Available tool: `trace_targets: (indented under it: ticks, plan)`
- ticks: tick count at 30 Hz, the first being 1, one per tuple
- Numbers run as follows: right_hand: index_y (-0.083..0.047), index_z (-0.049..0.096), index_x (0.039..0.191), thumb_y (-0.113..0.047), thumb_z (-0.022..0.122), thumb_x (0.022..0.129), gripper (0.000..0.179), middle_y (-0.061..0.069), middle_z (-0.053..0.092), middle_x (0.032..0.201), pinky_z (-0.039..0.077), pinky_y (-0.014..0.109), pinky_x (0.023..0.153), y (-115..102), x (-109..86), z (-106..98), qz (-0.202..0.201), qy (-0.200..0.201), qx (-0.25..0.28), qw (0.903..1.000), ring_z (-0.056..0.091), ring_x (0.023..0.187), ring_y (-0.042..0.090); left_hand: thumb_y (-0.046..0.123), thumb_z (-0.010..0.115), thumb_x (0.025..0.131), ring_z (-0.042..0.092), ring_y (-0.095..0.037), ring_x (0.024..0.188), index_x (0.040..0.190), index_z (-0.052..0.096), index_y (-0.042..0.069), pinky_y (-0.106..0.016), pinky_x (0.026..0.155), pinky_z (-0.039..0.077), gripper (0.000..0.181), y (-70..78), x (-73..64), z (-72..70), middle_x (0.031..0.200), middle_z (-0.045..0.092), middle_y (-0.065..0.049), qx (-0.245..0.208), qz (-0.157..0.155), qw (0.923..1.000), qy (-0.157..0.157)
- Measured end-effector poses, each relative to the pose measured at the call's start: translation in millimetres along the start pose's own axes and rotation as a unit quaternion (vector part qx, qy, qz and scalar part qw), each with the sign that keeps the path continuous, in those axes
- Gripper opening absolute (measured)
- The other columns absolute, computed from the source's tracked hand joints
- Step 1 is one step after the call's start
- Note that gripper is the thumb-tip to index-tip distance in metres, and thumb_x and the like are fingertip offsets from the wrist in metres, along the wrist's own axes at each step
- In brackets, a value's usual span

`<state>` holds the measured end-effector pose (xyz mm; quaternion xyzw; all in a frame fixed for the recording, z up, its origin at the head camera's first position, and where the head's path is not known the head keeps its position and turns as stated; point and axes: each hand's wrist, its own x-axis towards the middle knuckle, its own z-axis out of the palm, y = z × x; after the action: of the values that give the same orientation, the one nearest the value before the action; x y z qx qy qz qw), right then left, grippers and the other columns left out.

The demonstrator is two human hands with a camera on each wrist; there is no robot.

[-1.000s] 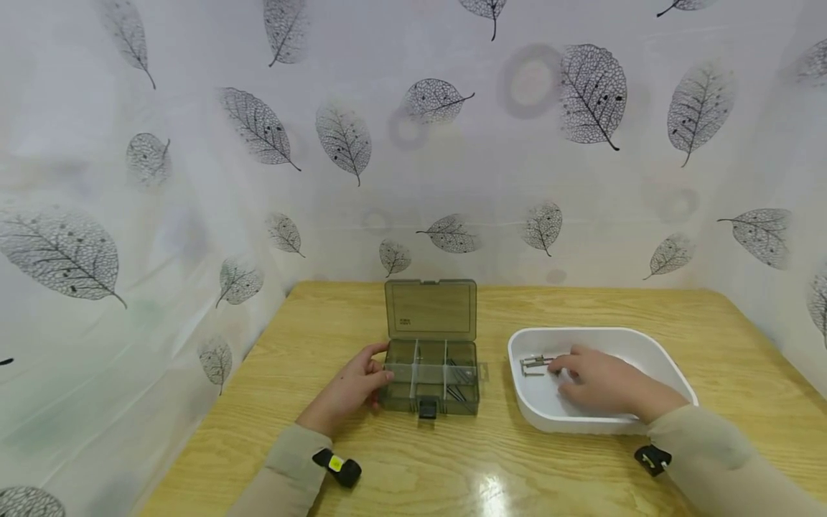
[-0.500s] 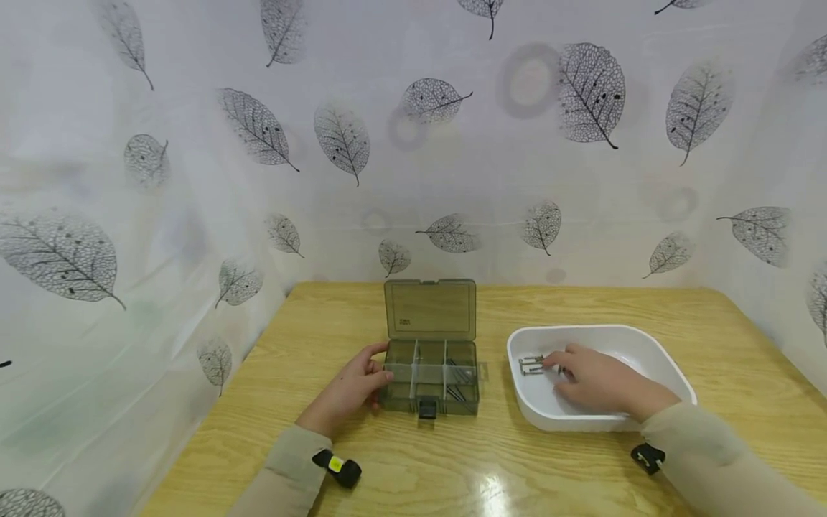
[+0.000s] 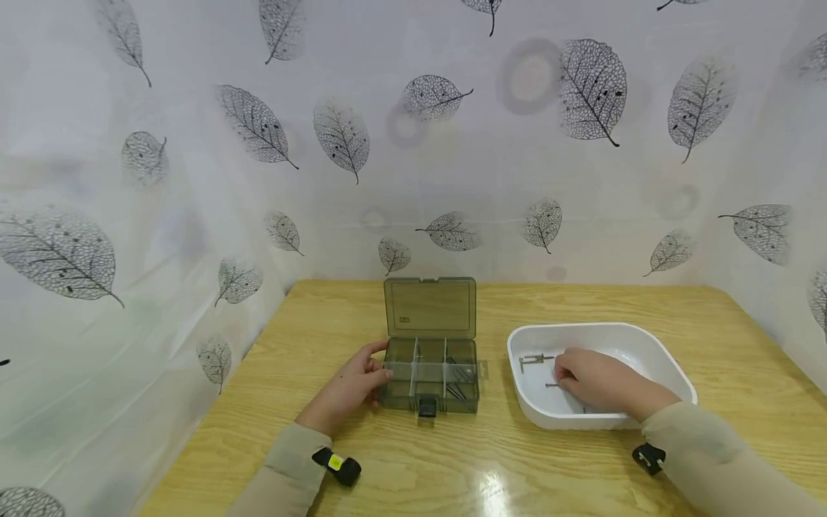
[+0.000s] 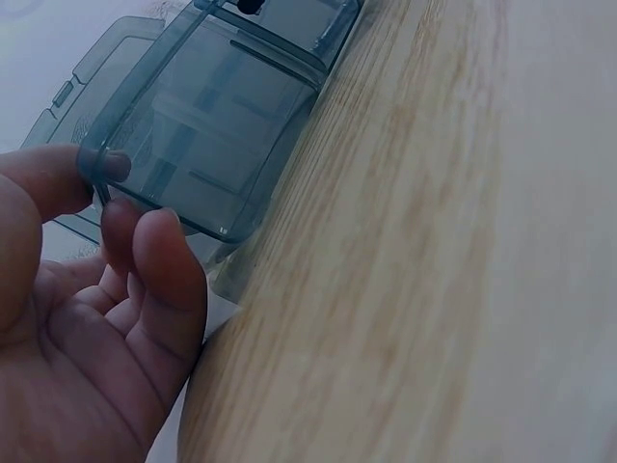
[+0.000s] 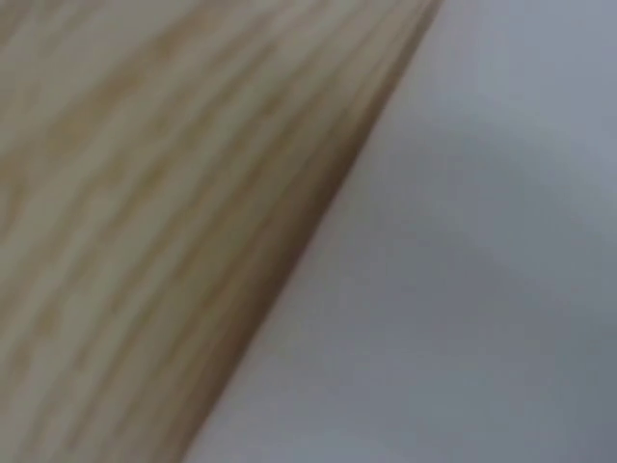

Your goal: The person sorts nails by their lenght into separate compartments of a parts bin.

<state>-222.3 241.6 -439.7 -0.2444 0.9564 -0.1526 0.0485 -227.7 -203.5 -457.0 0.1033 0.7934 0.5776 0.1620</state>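
A wood-grain table [image 3: 400,459] bears a white tray [image 3: 575,421] and, at the tray's nine o'clock, a translucent grey compartment box [image 3: 400,391], lid [image 3: 431,309] raised. The left hand [image 3: 349,384] pinches the box at nine o'clock. Inside the tray, the right hand [image 3: 596,377] curls its fingers; whether around anything, I cannot tell. Screws [image 3: 533,358] lie there towards nine o'clock.

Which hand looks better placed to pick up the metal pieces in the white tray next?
Right, probably: the right hand is inside the white tray beside the small metal pieces, while the left hand holds the compartment box, outside the tray.
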Motion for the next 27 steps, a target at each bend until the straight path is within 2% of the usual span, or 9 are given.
trace_targets:
  ticks: [5, 12, 15, 19, 23, 27]
  plan:
    - [-0.02, 0.061, 0.084, -0.012, 0.066, 0.094, 0.014, -0.01, 0.053, 0.079, 0.046, 0.032, 0.068, -2, 0.0, -3, 0.005, 0.016, -0.001, 0.9999, 0.048, 0.073, 0.007, 0.02, 0.063, 0.102, 0.051, -0.021, 0.063, 0.159, 0.026, 0.013, -0.041, 0.061, 0.056, 0.068, -0.5, 0.2, -0.1, 0.094, 0.054, -0.014, -0.003, -0.003, 1.0, 0.0]
    - [-0.018, 0.056, 0.083, -0.006, 0.062, 0.088, 0.015, -0.008, 0.048, 0.071, 0.04, 0.028, 0.061, -5, 0.3, -14, 0.011, 0.044, 0.037, 0.9983, 0.046, 0.066, 0.008, 0.021, 0.063, 0.102, 0.051, -0.02, 0.063, 0.159, 0.026, 0.013, -0.04, 0.062, 0.056, 0.068, -1.6, 0.0, -0.7, 0.094, 0.054, -0.014, -0.007, -0.002, 1.0, -0.005]
    - [-0.014, 0.064, 0.092, -0.004, 0.062, 0.087, 0.011, -0.008, 0.05, 0.074, 0.041, 0.026, 0.061, -6, 1.6, -17, 0.0, 0.053, 0.051, 0.9973, 0.046, 0.068, 0.007, 0.021, 0.063, 0.102, 0.052, -0.021, 0.064, 0.159, 0.026, 0.013, -0.041, 0.062, 0.056, 0.068, -1.1, 0.0, -1.0, 0.095, 0.054, -0.014, -0.008, 0.001, 1.0, -0.004]
    - [-0.007, 0.073, 0.11, 0.0, 0.061, 0.089, 0.025, -0.007, 0.058, 0.083, 0.046, 0.027, 0.065, -9, 3.4, -19, -0.023, 0.063, 0.051, 0.9964, 0.049, 0.073, 0.006, 0.021, 0.063, 0.102, 0.052, -0.021, 0.063, 0.159, 0.026, 0.013, -0.041, 0.062, 0.056, 0.068, -0.9, 0.6, -0.9, 0.095, 0.055, -0.014, -0.006, 0.001, 1.0, -0.003]
    - [-0.009, 0.075, 0.106, 0.001, 0.06, 0.089, 0.025, -0.005, 0.062, 0.088, 0.046, 0.029, 0.069, -16, 5.4, -21, -0.046, 0.081, 0.039, 0.9948, 0.05, 0.078, 0.007, 0.02, 0.063, 0.103, 0.052, -0.021, 0.063, 0.159, 0.026, 0.013, -0.041, 0.062, 0.057, 0.068, -1.2, 0.7, -0.5, 0.094, 0.055, -0.014, -0.001, -0.001, 1.0, -0.003]
    - [-0.012, 0.074, 0.104, 0.001, 0.06, 0.089, 0.024, -0.011, 0.056, 0.083, 0.044, 0.029, 0.067, -28, 9.0, -25, -0.053, 0.096, 0.047, 0.9929, 0.048, 0.076, 0.006, 0.02, 0.062, 0.103, 0.052, -0.02, 0.063, 0.159, 0.025, 0.013, -0.04, 0.062, 0.056, 0.068, -1.0, 1.1, -0.4, 0.094, 0.054, -0.013, -0.003, -0.004, 1.0, -0.004]
